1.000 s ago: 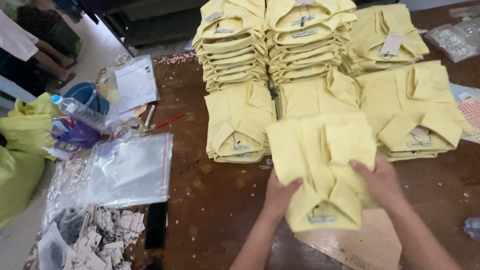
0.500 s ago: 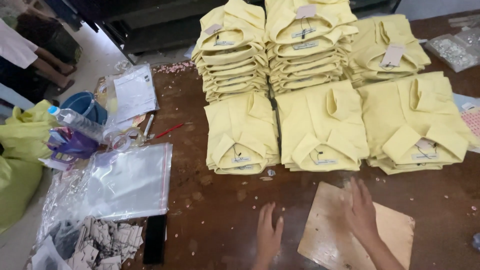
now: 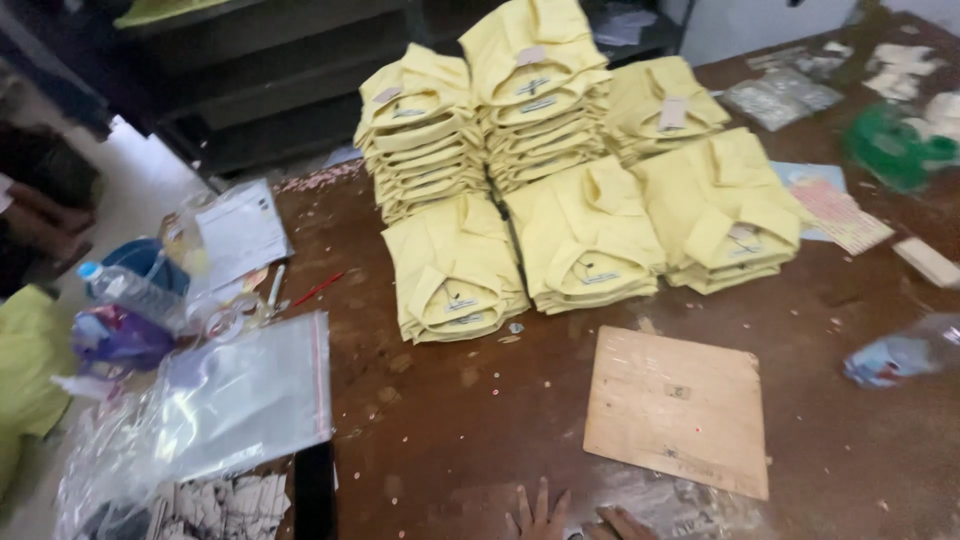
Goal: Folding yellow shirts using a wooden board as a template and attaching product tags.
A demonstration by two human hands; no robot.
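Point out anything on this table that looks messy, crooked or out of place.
Small pale scraps are scattered across the brown table, thickest near its far left edge. The tall shirt stack leans, its top shirts tilted. The wooden board lies askew to the table edge. The front shirt piles sit neatly. Both hands rest at the near edge.

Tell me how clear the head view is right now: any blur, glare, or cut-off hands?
Head view: soft motion blur throughout, worst at the right edge around the green bundle. Glare whitens the clear plastic bags at left. The yellow shirt stacks are evenly lit. Only the fingers of the left hand show at the bottom edge.
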